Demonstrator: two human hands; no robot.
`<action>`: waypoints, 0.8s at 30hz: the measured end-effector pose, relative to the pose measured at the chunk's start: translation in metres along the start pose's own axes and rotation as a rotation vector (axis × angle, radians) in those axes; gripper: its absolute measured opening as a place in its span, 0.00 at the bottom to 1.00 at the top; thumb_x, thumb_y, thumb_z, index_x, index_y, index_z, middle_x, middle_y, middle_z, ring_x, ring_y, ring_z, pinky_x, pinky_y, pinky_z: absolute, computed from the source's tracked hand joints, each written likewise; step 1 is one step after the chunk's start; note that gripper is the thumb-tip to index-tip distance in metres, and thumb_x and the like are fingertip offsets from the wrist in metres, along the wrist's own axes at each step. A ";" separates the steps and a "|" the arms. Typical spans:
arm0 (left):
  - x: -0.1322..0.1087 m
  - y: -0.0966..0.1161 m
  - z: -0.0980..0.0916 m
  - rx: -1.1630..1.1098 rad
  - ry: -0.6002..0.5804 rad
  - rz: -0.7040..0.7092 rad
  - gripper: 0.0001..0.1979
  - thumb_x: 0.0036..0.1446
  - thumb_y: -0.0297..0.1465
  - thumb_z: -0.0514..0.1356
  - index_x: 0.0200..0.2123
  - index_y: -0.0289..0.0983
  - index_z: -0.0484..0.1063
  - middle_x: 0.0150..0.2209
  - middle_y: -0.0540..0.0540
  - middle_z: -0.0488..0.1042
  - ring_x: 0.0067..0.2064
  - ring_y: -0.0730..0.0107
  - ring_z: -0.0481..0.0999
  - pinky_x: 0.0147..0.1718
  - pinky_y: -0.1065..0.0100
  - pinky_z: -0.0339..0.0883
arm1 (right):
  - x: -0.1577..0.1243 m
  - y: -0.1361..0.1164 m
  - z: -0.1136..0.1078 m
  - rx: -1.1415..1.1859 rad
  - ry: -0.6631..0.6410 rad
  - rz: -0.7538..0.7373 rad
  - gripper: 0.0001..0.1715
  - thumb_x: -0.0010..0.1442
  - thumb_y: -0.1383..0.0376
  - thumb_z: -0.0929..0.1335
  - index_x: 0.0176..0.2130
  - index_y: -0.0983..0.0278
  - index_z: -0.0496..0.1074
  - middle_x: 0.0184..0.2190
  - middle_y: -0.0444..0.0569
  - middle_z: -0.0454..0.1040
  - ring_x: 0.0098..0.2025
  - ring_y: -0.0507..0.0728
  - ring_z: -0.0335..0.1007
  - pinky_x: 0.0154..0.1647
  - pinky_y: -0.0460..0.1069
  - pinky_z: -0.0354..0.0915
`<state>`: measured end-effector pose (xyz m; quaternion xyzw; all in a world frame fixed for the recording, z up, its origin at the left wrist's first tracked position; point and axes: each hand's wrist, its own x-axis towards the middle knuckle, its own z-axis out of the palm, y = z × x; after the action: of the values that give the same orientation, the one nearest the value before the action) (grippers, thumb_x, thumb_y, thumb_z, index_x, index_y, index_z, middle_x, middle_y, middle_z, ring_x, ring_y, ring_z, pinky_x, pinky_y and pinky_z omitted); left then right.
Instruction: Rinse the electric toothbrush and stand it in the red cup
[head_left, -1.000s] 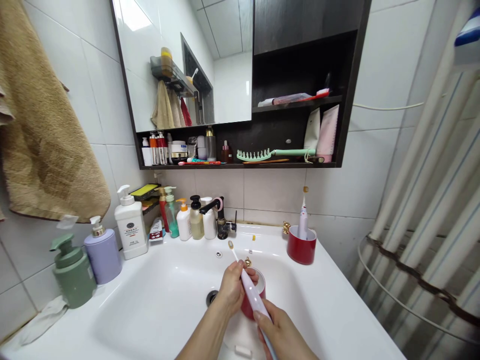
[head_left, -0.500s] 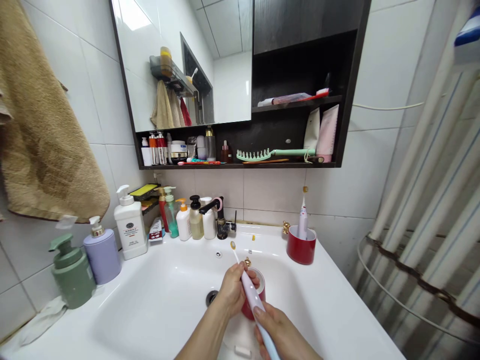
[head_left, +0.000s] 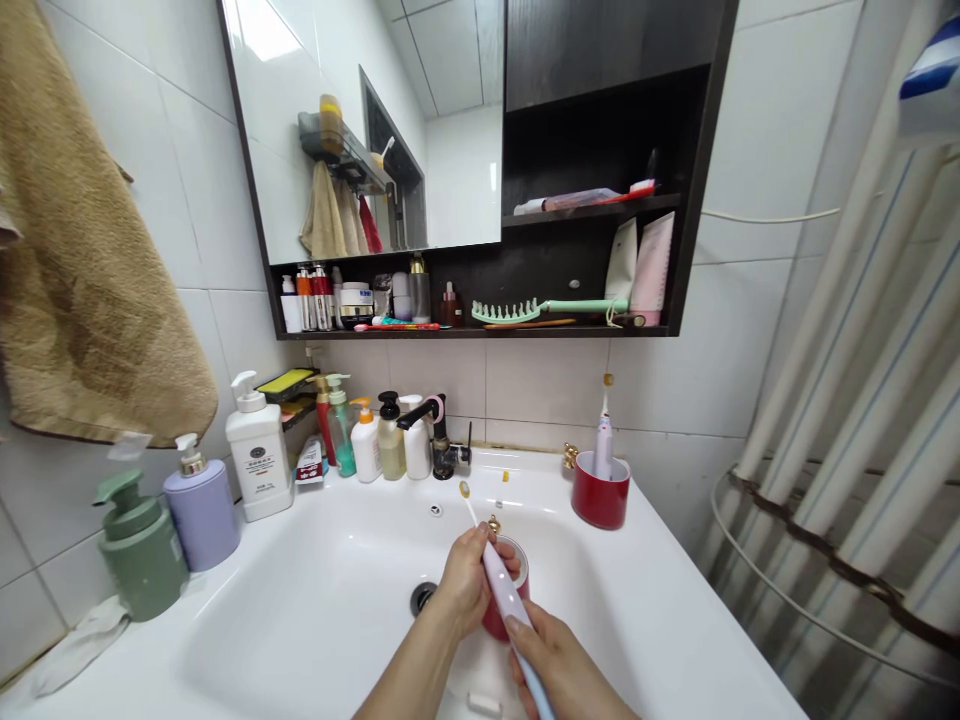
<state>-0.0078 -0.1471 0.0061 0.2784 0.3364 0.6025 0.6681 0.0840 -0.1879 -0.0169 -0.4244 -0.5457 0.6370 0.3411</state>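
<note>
Here, toothbrush (head_left: 505,585) in both hands (head_left: 463,582) (head_left: 553,650)

Head view, down over sink (head_left: 315,600)

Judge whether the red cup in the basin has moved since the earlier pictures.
No; against the fixed drain, the red cup keeps its place.

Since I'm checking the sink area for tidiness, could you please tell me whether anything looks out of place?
Two mild oddities: a small yellow piece lies by itself on the sink's back ledge, right of the faucet; and one red cup is in the basin, while a similar cup stands outside it, at right.
</note>
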 end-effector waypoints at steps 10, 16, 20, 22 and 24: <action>0.008 0.009 -0.017 0.654 0.096 0.352 0.02 0.41 0.28 0.53 0.21 0.35 0.62 0.23 0.48 0.66 0.26 0.73 0.64 0.28 0.72 0.56 | 0.035 -0.070 -0.015 -0.202 0.426 -0.366 0.14 0.50 0.56 0.56 0.34 0.64 0.55 0.28 0.46 0.65 0.29 0.50 0.62 0.30 0.43 0.59; -0.009 -0.001 -0.031 1.394 -0.052 0.425 0.10 0.39 0.23 0.50 0.28 0.36 0.65 0.30 0.48 0.66 0.33 0.70 0.62 0.34 0.70 0.54 | 0.072 -0.040 -0.022 -0.362 0.456 -0.280 0.14 0.46 0.57 0.57 0.27 0.66 0.60 0.24 0.49 0.68 0.25 0.53 0.64 0.26 0.47 0.59; -0.011 -0.011 -0.035 1.682 -0.217 0.393 0.11 0.39 0.22 0.48 0.29 0.35 0.65 0.33 0.45 0.66 0.38 0.66 0.60 0.36 0.68 0.52 | 0.076 -0.015 -0.025 -0.498 0.457 -0.254 0.15 0.46 0.57 0.58 0.24 0.66 0.64 0.23 0.50 0.69 0.27 0.55 0.64 0.27 0.47 0.57; -0.008 -0.014 -0.035 1.719 -0.244 0.399 0.11 0.40 0.23 0.47 0.28 0.35 0.66 0.33 0.45 0.66 0.38 0.65 0.60 0.36 0.68 0.53 | 0.076 -0.010 -0.026 -0.553 0.457 -0.251 0.15 0.46 0.58 0.58 0.24 0.66 0.65 0.23 0.50 0.70 0.26 0.55 0.64 0.27 0.47 0.57; -0.004 -0.015 -0.034 1.716 -0.237 0.421 0.12 0.40 0.22 0.46 0.28 0.35 0.66 0.33 0.46 0.67 0.37 0.66 0.61 0.35 0.68 0.53 | 0.076 -0.010 -0.028 -0.594 0.461 -0.251 0.14 0.45 0.59 0.58 0.24 0.66 0.66 0.23 0.50 0.70 0.26 0.55 0.64 0.27 0.46 0.57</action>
<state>-0.0251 -0.1539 -0.0258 0.7992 0.5424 0.2207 0.1356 0.0784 -0.1067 -0.0214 -0.5665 -0.6629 0.2927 0.3924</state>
